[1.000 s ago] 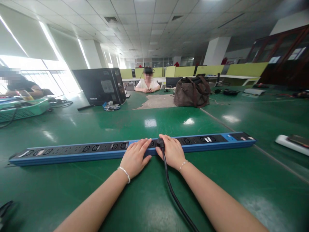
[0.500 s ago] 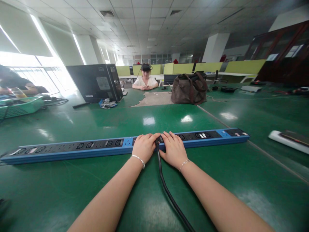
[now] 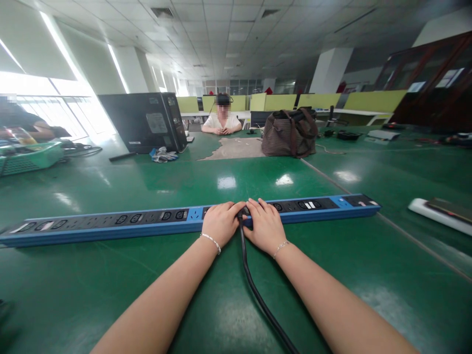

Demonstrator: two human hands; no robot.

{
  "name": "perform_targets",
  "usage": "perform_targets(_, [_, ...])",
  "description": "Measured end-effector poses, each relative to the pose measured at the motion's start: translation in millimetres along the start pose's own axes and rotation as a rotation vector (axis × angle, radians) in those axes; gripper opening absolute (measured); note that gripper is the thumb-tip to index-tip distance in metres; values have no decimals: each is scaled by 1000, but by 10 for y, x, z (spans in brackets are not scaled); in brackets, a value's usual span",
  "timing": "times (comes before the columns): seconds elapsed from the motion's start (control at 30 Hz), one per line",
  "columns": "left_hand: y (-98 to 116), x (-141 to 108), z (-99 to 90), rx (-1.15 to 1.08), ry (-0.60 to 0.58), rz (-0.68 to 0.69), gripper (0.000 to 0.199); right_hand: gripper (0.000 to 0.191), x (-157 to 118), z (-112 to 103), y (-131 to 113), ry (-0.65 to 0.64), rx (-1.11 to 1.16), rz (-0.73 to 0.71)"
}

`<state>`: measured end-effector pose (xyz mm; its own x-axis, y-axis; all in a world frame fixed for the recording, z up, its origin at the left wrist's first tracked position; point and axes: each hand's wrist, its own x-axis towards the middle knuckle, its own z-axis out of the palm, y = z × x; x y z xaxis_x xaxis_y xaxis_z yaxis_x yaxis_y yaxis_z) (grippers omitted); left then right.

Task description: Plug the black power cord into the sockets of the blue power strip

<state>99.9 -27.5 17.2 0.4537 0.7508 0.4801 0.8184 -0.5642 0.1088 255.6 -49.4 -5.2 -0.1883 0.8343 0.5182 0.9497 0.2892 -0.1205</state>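
A long blue power strip (image 3: 155,229) with black socket faces stretches across the green table in front of me. At its middle, a black power plug (image 3: 241,213) is at the strip's top, mostly covered by my fingers. My left hand (image 3: 220,223) is closed at the plug, its thumb and forefinger against it from the left. My right hand (image 3: 264,223) grips the strip just right of the plug, fingers over the top and thumb by the front side. Its fingertips nearly meet the left ones. From the plug a thick black cable (image 3: 254,290) runs down towards me.
A black computer case (image 3: 143,123) and crumpled gloves (image 3: 162,155) stand at the back left, near a green basket (image 3: 35,160). A brown bag (image 3: 282,135) sits further back. Another person (image 3: 222,120) sits opposite. A white bar-shaped object (image 3: 435,216) lies at right.
Both hands stay at the plug and strip with almost no movement. The view has shifted very slightly.
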Motion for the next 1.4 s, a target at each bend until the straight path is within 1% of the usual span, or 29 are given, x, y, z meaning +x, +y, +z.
perform_targets(0.13, [6, 1, 27, 14, 18, -26, 35, 53, 3, 2, -4, 6, 1, 3])
perform_targets(0.27, [15, 17, 30, 10, -3, -45, 32, 52, 9, 1, -4, 13, 13, 11])
perform_targets(0.5, [-21, 19, 54, -20, -11, -3, 31, 54, 13, -6, -5, 11, 25, 14])
perform_targets(0.63, [-53, 7, 104, -42, 7, 11, 32, 53, 13, -2, -7, 12, 32, 17])
perform_targets(0.7, [-45, 13, 97, -61, 22, 18, 31, 53, 15, -1, -8, 12, 40, 18])
perform_targets(0.77, [-11, 34, 38, -102, 92, -26, 31, 54, 17, -1, -9, 8, 44, 21])
perform_targets(0.8, [13, 50, -12, -131, 160, -70, 30, 55, 17, -1, -10, 4, 43, 24])
perform_targets(0.83, [40, 66, -74, -161, 252, -141, 31, 57, 18, -2, -11, 0, 40, 26])
perform_targets(0.87, [65, 81, -142, -180, 341, -174, 31, 58, 18, -3, -11, -5, 36, 28])
perform_targets(0.9, [84, 95, -213, -189, 397, -175, 31, 59, 18, -4, -12, -8, 32, 29])
perform_targets(0.97, [89, 108, -346, -181, 415, -131, 32, 59, 17, -8, -12, -12, 25, 29])
perform_targets(1.07, [-24, 84, -494, -177, 361, -139, 33, 59, 13, -12, -9, -11, 19, 28])
perform_targets(1.13, [-179, 29, -568, -206, 337, -201, 36, 60, 12, -13, -7, -12, 18, 28])
perform_targets(1.23, [-469, -119, -648, -238, 295, -268, 38, 60, 14, -9, -6, -17, 19, 24])
perform_targets(1.33, [-728, -311, -652, -233, 189, -262, 40, 60, 15, -3, -8, -15, 19, 26])
perform_targets(1.4, [-841, -421, -608, -211, 161, -297, 43, 61, 15, -1, -9, -12, 16, 29])
